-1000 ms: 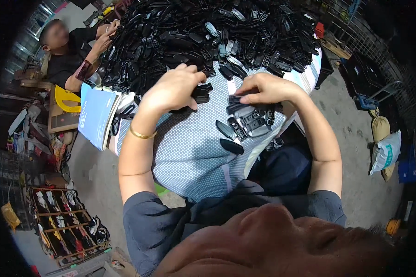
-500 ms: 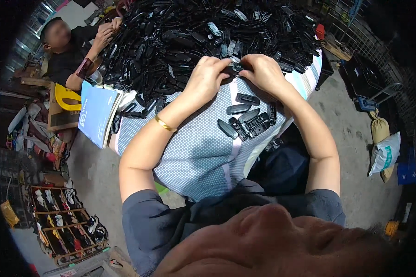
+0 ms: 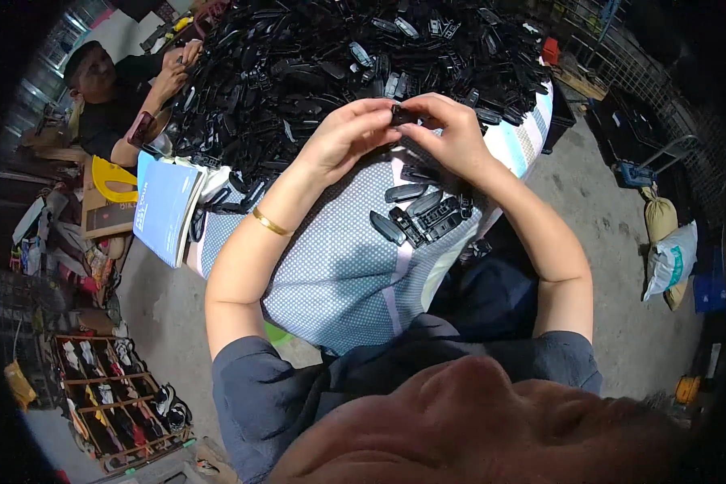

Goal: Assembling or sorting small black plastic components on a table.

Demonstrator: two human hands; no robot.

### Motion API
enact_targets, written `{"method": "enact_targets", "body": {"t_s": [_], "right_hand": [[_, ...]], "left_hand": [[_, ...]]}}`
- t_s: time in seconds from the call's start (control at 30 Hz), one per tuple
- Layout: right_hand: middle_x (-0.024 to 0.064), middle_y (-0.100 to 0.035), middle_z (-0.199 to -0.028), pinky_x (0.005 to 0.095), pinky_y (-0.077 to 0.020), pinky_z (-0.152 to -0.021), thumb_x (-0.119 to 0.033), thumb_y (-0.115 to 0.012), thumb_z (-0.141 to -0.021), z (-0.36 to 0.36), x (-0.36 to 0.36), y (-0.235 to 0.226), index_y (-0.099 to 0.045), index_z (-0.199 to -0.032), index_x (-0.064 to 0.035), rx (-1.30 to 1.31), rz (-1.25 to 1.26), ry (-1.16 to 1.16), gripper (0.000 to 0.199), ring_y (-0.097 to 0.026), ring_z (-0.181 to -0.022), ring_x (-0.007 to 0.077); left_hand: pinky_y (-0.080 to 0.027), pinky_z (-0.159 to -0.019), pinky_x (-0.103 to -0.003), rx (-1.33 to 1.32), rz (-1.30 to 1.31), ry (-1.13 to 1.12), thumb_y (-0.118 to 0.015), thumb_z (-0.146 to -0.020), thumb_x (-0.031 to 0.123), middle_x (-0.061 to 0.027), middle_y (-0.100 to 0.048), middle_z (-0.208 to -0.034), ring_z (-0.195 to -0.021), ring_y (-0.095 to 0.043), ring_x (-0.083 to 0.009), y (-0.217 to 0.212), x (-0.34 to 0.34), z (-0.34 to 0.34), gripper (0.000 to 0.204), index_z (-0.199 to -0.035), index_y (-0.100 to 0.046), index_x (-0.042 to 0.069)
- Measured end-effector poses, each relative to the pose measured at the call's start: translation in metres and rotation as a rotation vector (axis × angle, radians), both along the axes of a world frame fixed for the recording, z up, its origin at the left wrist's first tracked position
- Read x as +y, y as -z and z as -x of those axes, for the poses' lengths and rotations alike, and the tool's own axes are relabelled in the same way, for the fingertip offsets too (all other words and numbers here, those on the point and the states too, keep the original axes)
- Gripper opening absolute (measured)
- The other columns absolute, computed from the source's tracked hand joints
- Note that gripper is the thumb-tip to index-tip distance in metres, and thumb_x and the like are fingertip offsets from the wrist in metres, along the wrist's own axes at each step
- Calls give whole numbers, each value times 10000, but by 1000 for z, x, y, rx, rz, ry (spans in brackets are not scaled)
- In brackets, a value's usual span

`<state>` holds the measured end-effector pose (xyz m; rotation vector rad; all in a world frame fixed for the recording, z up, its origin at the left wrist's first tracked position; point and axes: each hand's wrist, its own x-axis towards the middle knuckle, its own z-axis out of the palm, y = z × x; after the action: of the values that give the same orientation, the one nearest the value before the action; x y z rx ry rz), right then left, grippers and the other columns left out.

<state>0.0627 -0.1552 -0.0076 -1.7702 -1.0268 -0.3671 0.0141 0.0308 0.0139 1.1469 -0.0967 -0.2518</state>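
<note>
Head view: both hands pinch one small black plastic part (image 3: 402, 114).
Left hand (image 3: 348, 137): fingers closed on part.
Right hand (image 3: 452, 133): fingers closed on part.
Risk: it may slip into the black pile (image 3: 315, 64) on the table (image 3: 339, 274).

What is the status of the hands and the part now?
Left hand and right hand pinch one small black part together. Held above the sorted parts on the cloth. Nothing in the way.

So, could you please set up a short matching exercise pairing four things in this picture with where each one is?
Things:
1. small black plastic part
2. thin gold bangle
3. blue-covered book
4. short row of black plastic pieces

Places:
A. at the table's left edge
B. on the dotted cloth below both hands
C. pinched between left hand and right hand
D. around the left wrist

Pairs: 1-C, 2-D, 3-A, 4-B
</note>
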Motion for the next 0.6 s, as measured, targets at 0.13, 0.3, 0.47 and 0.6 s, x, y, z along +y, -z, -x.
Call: {"method": "enact_targets", "body": {"t_s": [0.13, 0.3, 0.47, 0.6], "right_hand": [[99, -626, -934, 242, -514, -684, -48, -692, -733, 1, 2, 3, -603, -1014, 24, 239, -75, -29, 303, -620, -795, 138], [95, -634, -908, 236, -515, -658, -55, -692, -730, 12, 5, -6, -625, -996, 19, 42, -108, 42, 284, -625, -782, 148], [99, -636, -893, 237, -517, -602, -58, -692, -727, 8, 6, -3, -641, -953, 16, -23, -22, 90, 244, -635, -773, 161], [97, -634, -893, 239, -511, -574, -74, -701, -725, 14, 7, -5, -641, -928, 13, -259, -13, 161, 229, -633, -753, 166]], "left_hand": [[-485, -825, -256, -124, -188, -51, -590, -837, 76, -86, -588, -1040, -894, -592, -131, 4, 1, 2, 301, -1119, -555, -25], [-459, -723, -219, -471, -749, -202, -618, -815, 82, -35, -597, -948, -805, -567, -94, 2, 1, 3, 245, -1040, -622, -15], [-468, -739, -210, -333, -553, -252, -635, -802, 58, -60, -627, -976, -825, -573, -84, 0, -5, 8, 304, -1097, -606, -9], [-483, -733, -206, -388, -369, -366, -644, -803, 63, -72, -653, -951, -804, -600, -88, 10, -16, 10, 323, -1108, -592, -27]]}}
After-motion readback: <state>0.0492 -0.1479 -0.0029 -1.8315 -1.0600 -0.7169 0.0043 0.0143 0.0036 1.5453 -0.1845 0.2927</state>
